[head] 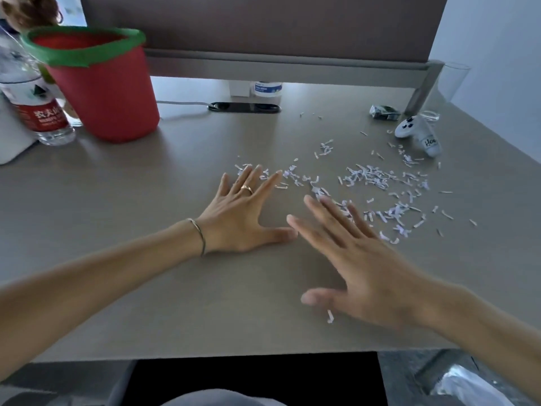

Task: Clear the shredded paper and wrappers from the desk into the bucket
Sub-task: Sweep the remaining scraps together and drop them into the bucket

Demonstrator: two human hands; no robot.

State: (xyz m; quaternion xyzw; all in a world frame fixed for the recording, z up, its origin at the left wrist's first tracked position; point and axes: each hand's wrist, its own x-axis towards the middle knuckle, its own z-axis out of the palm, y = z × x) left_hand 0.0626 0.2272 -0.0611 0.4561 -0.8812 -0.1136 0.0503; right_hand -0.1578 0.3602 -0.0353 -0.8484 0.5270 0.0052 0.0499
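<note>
The small white shredded paper strips [377,183] are lying scattered over the right half of the smooth grey-brown desk [146,230], well apart from the red plastic bucket with a green rim [102,83] standing at the far left. They look featherlight and limp, likely to flutter or slide, so sweeping them into a heap and scooping from beneath seems wiser than pinching single bits. The left hand [243,212] is lying flat, fingers spread and holding nothing, its fingertips reaching the nearest strips; the right hand [360,259] is hovering blurred, fingers straight and apart, also holding nothing. A crumpled dark wrapper [384,112] is sitting far right beside a white game controller [417,131]; a clear water bottle [35,98] is standing beside the bucket, under a grey partition [263,24]
</note>
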